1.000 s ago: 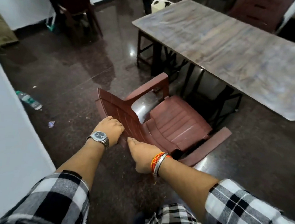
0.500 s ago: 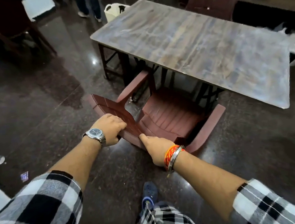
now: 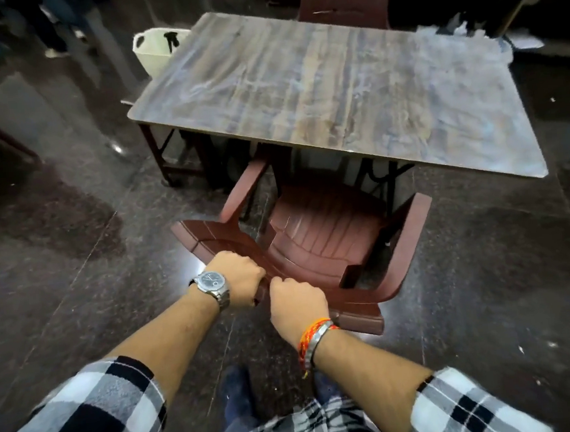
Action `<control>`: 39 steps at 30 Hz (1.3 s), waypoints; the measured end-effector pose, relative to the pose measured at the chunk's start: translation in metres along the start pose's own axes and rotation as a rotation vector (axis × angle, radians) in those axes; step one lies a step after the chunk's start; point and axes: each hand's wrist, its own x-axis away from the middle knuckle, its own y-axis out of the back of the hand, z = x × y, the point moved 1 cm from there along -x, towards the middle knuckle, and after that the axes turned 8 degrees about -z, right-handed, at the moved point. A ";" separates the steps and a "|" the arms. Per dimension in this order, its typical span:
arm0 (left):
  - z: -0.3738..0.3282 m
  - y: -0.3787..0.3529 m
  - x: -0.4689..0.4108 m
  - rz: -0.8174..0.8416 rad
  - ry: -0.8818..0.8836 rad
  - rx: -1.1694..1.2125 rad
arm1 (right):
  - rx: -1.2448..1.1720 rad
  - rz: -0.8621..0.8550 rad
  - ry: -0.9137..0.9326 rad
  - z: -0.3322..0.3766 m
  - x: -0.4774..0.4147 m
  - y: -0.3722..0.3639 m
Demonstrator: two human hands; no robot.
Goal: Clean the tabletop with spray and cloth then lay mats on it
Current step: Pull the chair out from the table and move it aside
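While our left hand (image 3: 239,277) and right hand (image 3: 297,305) clench fingers on the chair (image 3: 326,239), its arms may strike the desk (image 3: 334,85); a crooked push would do it.

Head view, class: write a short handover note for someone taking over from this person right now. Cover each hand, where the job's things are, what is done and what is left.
Left hand: grips the top of the brown chair backrest.
Right hand: grips the same backrest, close beside it.
Brown chair: seat partly under the near edge of the table.
Table: top looks streaky.
Spray, cloth and mats: not plainly in view. A white basket stands by the table's far left corner, contents unclear.
Done: no cleaning step shows.
Left: spray, wipe, lay mats.
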 end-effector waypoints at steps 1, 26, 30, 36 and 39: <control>0.006 -0.001 0.000 -0.010 -0.015 0.005 | 0.027 -0.008 0.002 0.006 -0.003 -0.001; 0.052 -0.006 -0.030 -0.061 -0.176 -0.014 | 0.242 0.026 -0.002 -0.033 -0.040 0.008; 0.066 -0.003 -0.040 -0.076 -0.117 -0.025 | 0.263 0.027 0.016 -0.032 -0.058 0.012; 0.066 0.005 -0.058 -0.081 -0.080 -0.037 | 0.282 0.036 0.038 -0.048 -0.076 0.020; 0.060 0.006 -0.064 -0.074 -0.077 -0.028 | 0.282 0.032 0.049 -0.058 -0.078 0.020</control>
